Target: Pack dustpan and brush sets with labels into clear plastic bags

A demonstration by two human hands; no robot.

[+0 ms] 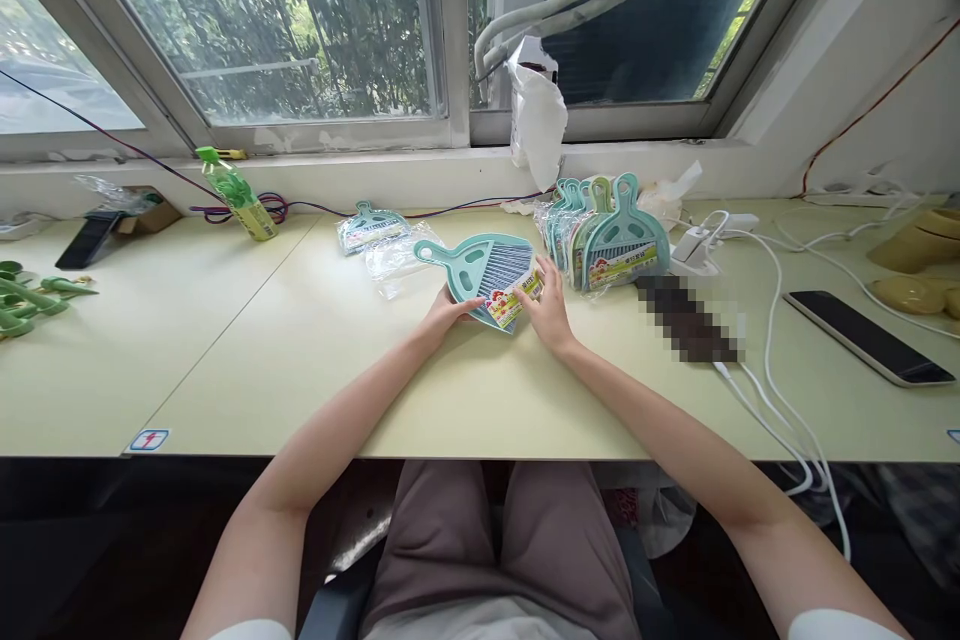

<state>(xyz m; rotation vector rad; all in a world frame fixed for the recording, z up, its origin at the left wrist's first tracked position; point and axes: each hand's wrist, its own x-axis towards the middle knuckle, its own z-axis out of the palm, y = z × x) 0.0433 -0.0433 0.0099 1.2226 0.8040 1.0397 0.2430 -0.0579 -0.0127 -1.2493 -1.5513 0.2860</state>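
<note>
A mint-green dustpan with a small brush nested in it is held tilted just above the table. A yellow and red label lies across the brush bristles. My left hand grips the lower left edge, its thumb on top. At the label's right end, my right hand has its fingers on the pan's rim and its thumb on the label. Behind the dustpan lies a crumpled clear plastic bag. Beyond that is another wrapped dustpan set.
Several dustpan sets stand in a row right of my hands. A green bottle stands near the sill. White charging cables and a phone lie to the right; green plastic pieces lie far left.
</note>
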